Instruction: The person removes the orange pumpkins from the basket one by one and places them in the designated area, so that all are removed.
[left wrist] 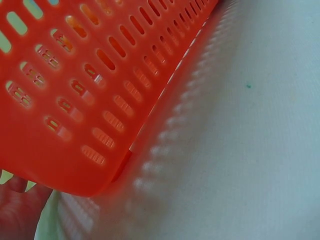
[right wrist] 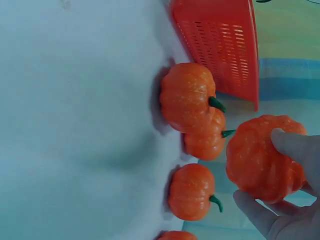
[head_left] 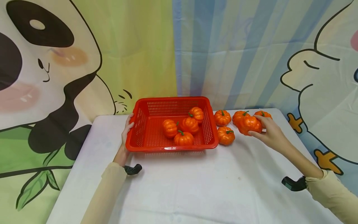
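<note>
My right hand (head_left: 267, 127) holds a small orange toy pumpkin (head_left: 250, 125) above the table, thumb and fingers around its sides; the right wrist view shows this pumpkin (right wrist: 265, 157) up close. On the left, my left hand (head_left: 126, 132) grips the left side of a red plastic basket (head_left: 171, 150), its fingers at the rim. In the left wrist view, part of that hand (left wrist: 20, 210) shows under the basket's edge. Several orange pumpkins with green stems lie inside the basket, among them one front pumpkin (head_left: 183, 139).
More pumpkins stand right of the basket: a near one (head_left: 226, 136), one behind it (head_left: 222, 118), one partly behind the held pumpkin (head_left: 239, 115), and one at the far right (head_left: 263, 114). The white-covered table (head_left: 195, 183) meets a cartoon-printed curtain (head_left: 223, 56) at the back.
</note>
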The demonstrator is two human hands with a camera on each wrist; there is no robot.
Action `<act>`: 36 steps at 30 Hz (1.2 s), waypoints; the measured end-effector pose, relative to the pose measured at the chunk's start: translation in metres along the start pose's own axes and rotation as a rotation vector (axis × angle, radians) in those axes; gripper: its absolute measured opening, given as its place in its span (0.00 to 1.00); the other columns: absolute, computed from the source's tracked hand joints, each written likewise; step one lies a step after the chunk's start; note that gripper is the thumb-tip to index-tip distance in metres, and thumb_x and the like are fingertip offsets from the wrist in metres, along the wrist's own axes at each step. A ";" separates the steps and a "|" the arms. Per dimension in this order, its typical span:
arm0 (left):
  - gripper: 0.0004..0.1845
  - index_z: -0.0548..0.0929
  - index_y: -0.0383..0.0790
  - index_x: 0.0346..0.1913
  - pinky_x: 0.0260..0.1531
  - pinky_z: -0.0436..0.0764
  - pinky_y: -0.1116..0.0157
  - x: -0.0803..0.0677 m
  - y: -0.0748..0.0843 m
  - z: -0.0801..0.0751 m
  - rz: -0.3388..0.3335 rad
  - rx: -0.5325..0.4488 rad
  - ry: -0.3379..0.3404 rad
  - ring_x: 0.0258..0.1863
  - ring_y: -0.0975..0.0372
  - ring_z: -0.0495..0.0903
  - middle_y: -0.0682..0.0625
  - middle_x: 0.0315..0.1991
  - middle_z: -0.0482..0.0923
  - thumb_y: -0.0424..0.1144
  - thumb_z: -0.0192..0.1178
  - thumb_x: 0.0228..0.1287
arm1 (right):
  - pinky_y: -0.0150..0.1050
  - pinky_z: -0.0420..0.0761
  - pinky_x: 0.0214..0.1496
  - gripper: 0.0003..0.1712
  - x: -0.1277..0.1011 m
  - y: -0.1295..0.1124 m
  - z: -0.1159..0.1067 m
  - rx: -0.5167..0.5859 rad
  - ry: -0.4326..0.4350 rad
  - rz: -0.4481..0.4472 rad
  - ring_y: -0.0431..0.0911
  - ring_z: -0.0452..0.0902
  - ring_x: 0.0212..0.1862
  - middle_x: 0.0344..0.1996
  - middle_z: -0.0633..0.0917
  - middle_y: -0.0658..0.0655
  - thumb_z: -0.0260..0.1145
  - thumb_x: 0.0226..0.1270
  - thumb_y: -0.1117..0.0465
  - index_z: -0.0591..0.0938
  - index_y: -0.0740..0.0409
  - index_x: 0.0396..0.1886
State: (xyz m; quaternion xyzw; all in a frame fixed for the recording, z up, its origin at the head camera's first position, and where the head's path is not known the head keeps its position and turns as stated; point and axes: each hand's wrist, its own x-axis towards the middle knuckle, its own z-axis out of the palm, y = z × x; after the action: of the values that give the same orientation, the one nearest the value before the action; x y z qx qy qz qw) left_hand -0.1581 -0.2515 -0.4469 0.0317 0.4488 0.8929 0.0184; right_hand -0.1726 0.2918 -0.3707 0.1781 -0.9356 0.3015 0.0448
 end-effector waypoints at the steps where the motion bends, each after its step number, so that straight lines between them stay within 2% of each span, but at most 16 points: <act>1: 0.28 0.41 0.54 0.77 0.48 0.79 0.70 0.000 0.000 0.000 -0.001 -0.002 0.000 0.56 0.61 0.65 0.49 0.75 0.45 0.37 0.27 0.77 | 0.52 0.84 0.38 0.41 -0.001 0.002 0.001 0.010 0.003 0.000 0.67 0.70 0.52 0.56 0.70 0.75 0.74 0.56 0.62 0.66 0.72 0.65; 3: 0.29 0.41 0.54 0.77 0.48 0.79 0.70 0.000 0.001 0.001 -0.005 0.000 0.005 0.56 0.61 0.65 0.49 0.75 0.46 0.37 0.27 0.77 | 0.53 0.83 0.41 0.40 -0.002 0.005 0.005 0.022 0.012 -0.007 0.67 0.68 0.55 0.58 0.69 0.75 0.74 0.56 0.62 0.66 0.70 0.66; 6: 0.29 0.41 0.54 0.77 0.48 0.79 0.70 0.000 0.001 0.001 -0.008 0.002 0.009 0.56 0.61 0.66 0.49 0.75 0.46 0.37 0.27 0.77 | 0.34 0.84 0.46 0.40 -0.003 0.009 0.009 0.052 0.018 -0.002 0.66 0.67 0.58 0.60 0.69 0.73 0.73 0.57 0.64 0.66 0.68 0.66; 8: 0.29 0.41 0.54 0.77 0.48 0.79 0.70 0.001 0.001 0.001 -0.004 -0.002 0.006 0.55 0.61 0.66 0.49 0.75 0.46 0.37 0.27 0.77 | 0.21 0.77 0.46 0.40 -0.004 0.010 0.010 0.088 0.005 0.020 0.66 0.67 0.59 0.62 0.68 0.72 0.72 0.58 0.63 0.64 0.67 0.67; 10: 0.29 0.41 0.54 0.77 0.47 0.80 0.70 0.001 0.001 0.000 -0.003 -0.010 0.005 0.55 0.61 0.66 0.49 0.75 0.46 0.37 0.27 0.77 | 0.16 0.73 0.44 0.42 -0.004 0.011 0.010 0.164 -0.040 0.068 0.68 0.67 0.59 0.64 0.65 0.72 0.70 0.61 0.61 0.60 0.65 0.70; 13: 0.29 0.41 0.55 0.77 0.47 0.80 0.70 0.002 0.001 -0.001 -0.004 -0.012 0.004 0.55 0.61 0.66 0.49 0.75 0.46 0.37 0.27 0.77 | 0.28 0.83 0.43 0.45 -0.005 0.010 0.009 0.315 -0.140 0.162 0.72 0.67 0.60 0.68 0.58 0.73 0.67 0.65 0.59 0.51 0.59 0.74; 15: 0.28 0.42 0.55 0.77 0.47 0.80 0.70 0.001 0.001 -0.001 -0.007 -0.010 0.007 0.55 0.61 0.66 0.49 0.75 0.46 0.37 0.27 0.77 | 0.38 0.86 0.40 0.47 -0.006 0.010 0.009 0.409 -0.194 0.211 0.75 0.67 0.60 0.70 0.53 0.73 0.65 0.67 0.59 0.46 0.56 0.75; 16: 0.28 0.42 0.55 0.77 0.48 0.80 0.70 0.001 0.000 -0.001 -0.007 -0.008 0.007 0.55 0.61 0.66 0.49 0.74 0.46 0.37 0.27 0.77 | 0.40 0.86 0.41 0.47 -0.006 0.010 0.010 0.446 -0.212 0.228 0.76 0.67 0.60 0.71 0.51 0.73 0.64 0.67 0.59 0.44 0.55 0.75; 18: 0.28 0.41 0.55 0.77 0.48 0.79 0.70 0.001 0.000 -0.001 -0.005 -0.002 0.006 0.55 0.61 0.66 0.49 0.74 0.46 0.37 0.27 0.77 | 0.39 0.86 0.43 0.48 -0.006 0.011 0.010 0.486 -0.226 0.242 0.75 0.67 0.60 0.71 0.50 0.72 0.64 0.68 0.60 0.43 0.54 0.75; 25: 0.28 0.41 0.54 0.77 0.49 0.79 0.70 0.000 0.001 0.002 0.000 0.004 0.007 0.56 0.61 0.65 0.49 0.75 0.45 0.36 0.27 0.77 | 0.21 0.76 0.43 0.48 -0.006 0.017 0.011 0.447 -0.179 0.285 0.68 0.61 0.65 0.71 0.53 0.72 0.65 0.67 0.57 0.45 0.54 0.75; 30: 0.29 0.41 0.53 0.77 0.48 0.79 0.70 0.000 0.001 0.003 -0.002 0.009 0.007 0.56 0.60 0.65 0.48 0.75 0.45 0.36 0.26 0.77 | 0.23 0.77 0.44 0.50 -0.003 0.017 0.010 0.480 -0.174 0.343 0.68 0.60 0.66 0.71 0.53 0.72 0.66 0.66 0.52 0.43 0.52 0.74; 36: 0.29 0.41 0.54 0.77 0.49 0.78 0.70 -0.001 0.001 0.003 -0.003 0.027 0.014 0.57 0.61 0.64 0.49 0.75 0.45 0.36 0.26 0.77 | 0.27 0.81 0.46 0.47 -0.003 0.014 0.009 0.503 -0.169 0.373 0.66 0.62 0.65 0.70 0.53 0.71 0.66 0.66 0.50 0.45 0.48 0.71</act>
State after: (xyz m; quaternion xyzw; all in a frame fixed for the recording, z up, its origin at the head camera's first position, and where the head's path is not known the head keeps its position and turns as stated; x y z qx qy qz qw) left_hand -0.1573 -0.2503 -0.4442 0.0249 0.4608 0.8870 0.0162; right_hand -0.1749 0.2977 -0.3858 0.0334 -0.8487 0.5103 -0.1345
